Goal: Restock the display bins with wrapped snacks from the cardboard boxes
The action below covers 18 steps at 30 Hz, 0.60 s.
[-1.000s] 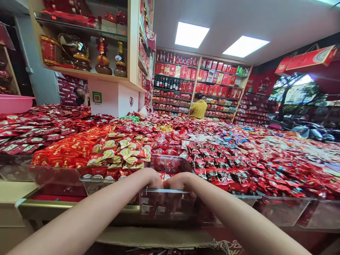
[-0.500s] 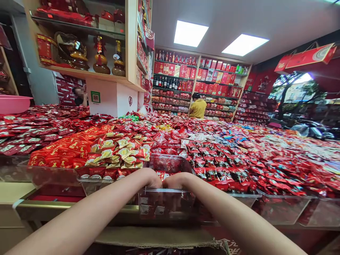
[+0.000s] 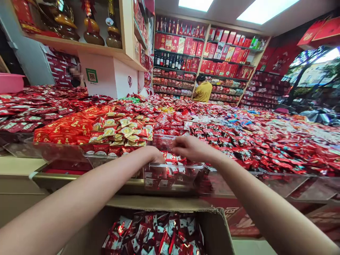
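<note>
A clear plastic bin (image 3: 172,177) at the counter's front edge holds red packets (image 3: 174,158). My left hand (image 3: 156,156) reaches down into its left side, the fingers hidden behind the bin's front wall and among the packets. Over the bin's right side is my right hand (image 3: 187,147), raised above the packets with its fingers bent; whether they hold anything is hidden. Gold and red durian packets (image 3: 124,131) lie just left of the bin, and dark red packets (image 3: 220,140) lie to its right.
Below the counter an open cardboard box (image 3: 223,230) holds many red and white packets. A person in yellow (image 3: 203,90) stands by the back shelves, and another person (image 3: 75,75) is at the far left. A display cabinet (image 3: 127,35) overhangs the left side.
The view has tilted down, bringing the cardboard box's contents into sight. My right hand has lifted out of the bin, while my left hand remains down in it.
</note>
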### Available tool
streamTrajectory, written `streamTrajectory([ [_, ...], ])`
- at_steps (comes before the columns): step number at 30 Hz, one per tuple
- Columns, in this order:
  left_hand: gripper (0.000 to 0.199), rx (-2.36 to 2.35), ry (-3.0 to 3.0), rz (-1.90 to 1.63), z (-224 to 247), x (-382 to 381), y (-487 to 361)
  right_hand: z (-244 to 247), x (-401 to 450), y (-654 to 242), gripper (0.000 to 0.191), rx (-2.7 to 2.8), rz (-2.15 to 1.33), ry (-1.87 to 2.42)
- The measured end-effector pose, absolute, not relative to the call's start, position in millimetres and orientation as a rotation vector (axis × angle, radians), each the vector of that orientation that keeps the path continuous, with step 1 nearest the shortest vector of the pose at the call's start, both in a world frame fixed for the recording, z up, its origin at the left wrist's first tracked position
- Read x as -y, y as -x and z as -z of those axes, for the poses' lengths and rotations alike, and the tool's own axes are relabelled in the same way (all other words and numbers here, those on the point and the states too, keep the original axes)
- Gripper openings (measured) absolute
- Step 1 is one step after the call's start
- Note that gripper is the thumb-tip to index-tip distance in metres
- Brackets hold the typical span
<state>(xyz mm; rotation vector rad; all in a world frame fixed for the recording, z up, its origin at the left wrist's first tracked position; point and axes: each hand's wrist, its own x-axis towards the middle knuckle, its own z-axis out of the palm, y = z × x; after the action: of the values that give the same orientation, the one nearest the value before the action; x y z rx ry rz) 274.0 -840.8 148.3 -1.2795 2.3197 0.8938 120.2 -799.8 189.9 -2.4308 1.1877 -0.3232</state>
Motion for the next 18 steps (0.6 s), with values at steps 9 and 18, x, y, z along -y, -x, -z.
streamTrajectory([
  [9,0.038,-1.949,1.205,-1.040,-147.0,844.3,-271.7,-79.7,694.6,-76.9,0.020,-1.040,-0.181,1.997],
  [18,0.038,-2.039,1.189,-1.016,-140.9,850.5,-276.5,33.4,701.4,-94.0,0.061,-1.680,-0.483,2.145],
])
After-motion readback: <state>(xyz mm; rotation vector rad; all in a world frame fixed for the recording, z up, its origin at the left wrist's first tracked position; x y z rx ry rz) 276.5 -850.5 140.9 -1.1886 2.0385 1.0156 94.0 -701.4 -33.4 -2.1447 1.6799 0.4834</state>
